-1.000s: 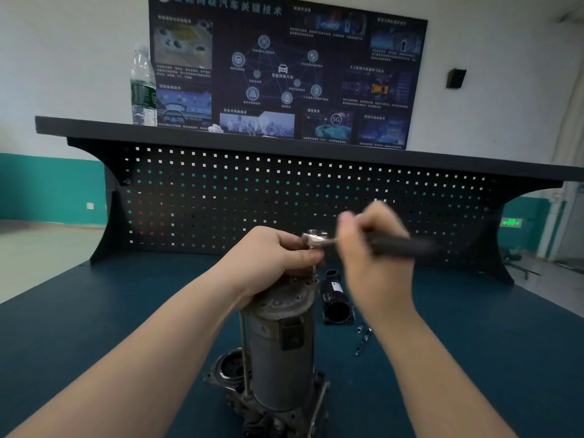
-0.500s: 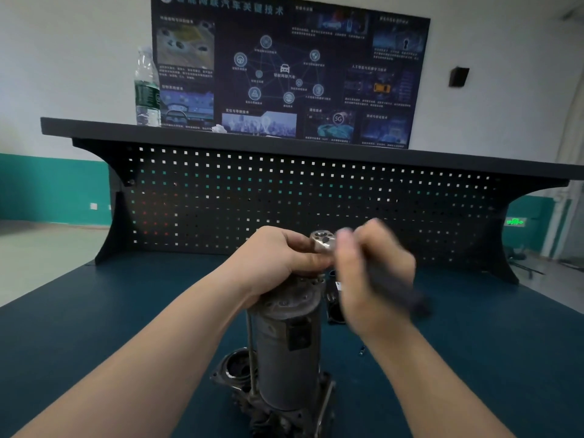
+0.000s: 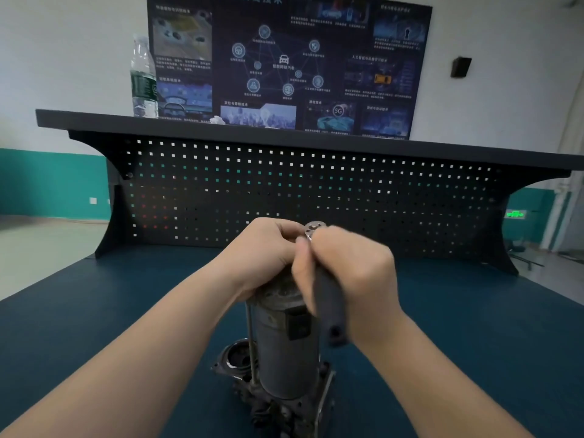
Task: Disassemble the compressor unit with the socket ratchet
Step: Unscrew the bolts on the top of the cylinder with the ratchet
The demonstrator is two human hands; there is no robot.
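Observation:
The compressor unit [image 3: 284, 352], a dirty grey metal cylinder on a cast base, stands upright on the blue bench near me. My left hand [image 3: 265, 248] is clamped over its top end. The socket ratchet [image 3: 328, 298] sits on the cylinder's top: its round chrome head shows between my hands and its black handle points down toward me. My right hand [image 3: 357, 273] is closed around that handle, blurred by motion. The fastener under the ratchet head is hidden by my fingers.
A black pegboard back panel [image 3: 316, 191] with a shelf on top rises behind the bench. A plastic water bottle [image 3: 143, 80] stands on the shelf at the left. A dark poster [image 3: 284, 58] hangs on the wall. The blue bench top [image 3: 474, 327] spreads on both sides.
My right hand has swung the ratchet handle from pointing right to pointing toward me. My left hand has stayed on the compressor's top. The small black part behind the unit is now hidden.

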